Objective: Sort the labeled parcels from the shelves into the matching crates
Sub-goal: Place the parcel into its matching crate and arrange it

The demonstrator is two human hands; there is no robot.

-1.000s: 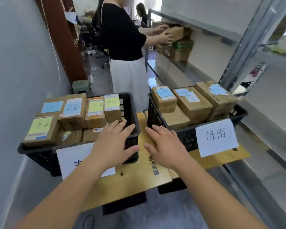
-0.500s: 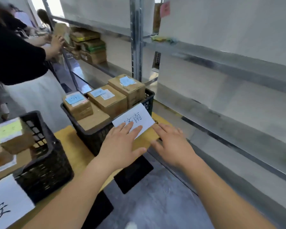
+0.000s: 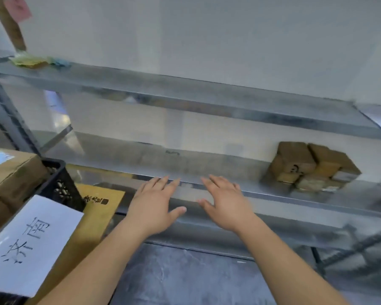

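**Reaching toward the metal shelf with both palms down**

Reaching forward from the bottom edge, two bare forearms stretch out over a grey floor (image 3: 185, 280). The left hand (image 3: 154, 203) has straight, spread fingers with the thumb pointing right, and holds nothing. The right hand (image 3: 226, 203) is likewise flat and spread, its thumb pointing left, also holding nothing. Both sit side by side, a little apart, their fingertips at the near edge of the middle shelf (image 3: 185, 166); whether they touch the metal cannot be told.

At near left a white paper sign (image 3: 29, 245) with two handwritten characters hangs on the front of a black crate (image 3: 59, 183). The crate stands on a tan board (image 3: 92, 219) bearing a small dark stamp. Inside the crate, a brown parcel (image 3: 13, 170) with a pale blue label shows above the rim.

Farther off, at the right of the middle shelf, a stack of brown parcels (image 3: 310, 166) sits against the back wall, well apart from both hands; the labels are too blurred to read.

Beyond that the upper shelf (image 3: 185, 93) runs across, with some yellow and green paper scraps (image 3: 31, 60) at its far left end. A pink note (image 3: 18, 7) is stuck on a brown upright at top left.
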